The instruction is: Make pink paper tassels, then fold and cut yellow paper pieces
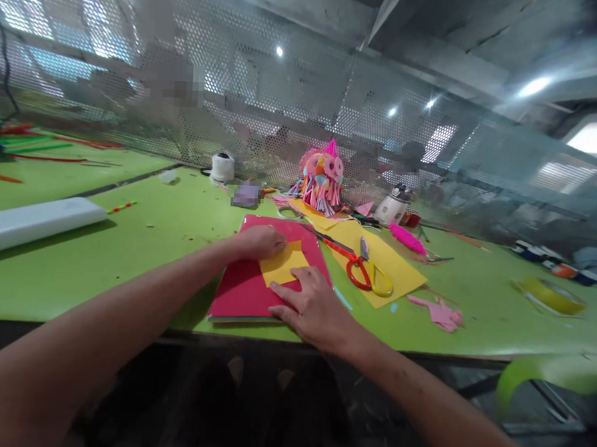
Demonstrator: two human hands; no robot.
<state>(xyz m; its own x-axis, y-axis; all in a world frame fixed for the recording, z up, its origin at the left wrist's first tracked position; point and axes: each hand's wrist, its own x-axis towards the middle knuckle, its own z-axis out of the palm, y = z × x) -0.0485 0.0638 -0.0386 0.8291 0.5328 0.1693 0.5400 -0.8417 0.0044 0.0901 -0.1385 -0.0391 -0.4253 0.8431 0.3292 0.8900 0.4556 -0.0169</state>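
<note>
A small yellow paper piece (282,263) lies on a stack of red sheets (242,287) near the front edge of the green table (127,254). My left hand (260,240) rests on the far corner of the yellow piece, fingers curled down onto it. My right hand (311,306) lies flat on the near right corner of the yellow piece and the red stack, fingers stretched out. Red and yellow scissors (363,270) lie on a larger yellow sheet (386,261) just right of my hands.
A pink tasselled paper figure (321,178) stands at the back by a perforated metal screen. Near it are a white roll (222,167), a small white bottle (392,204), pink scraps (441,314) and a yellow tape ring (549,295). A white tube (33,221) lies left.
</note>
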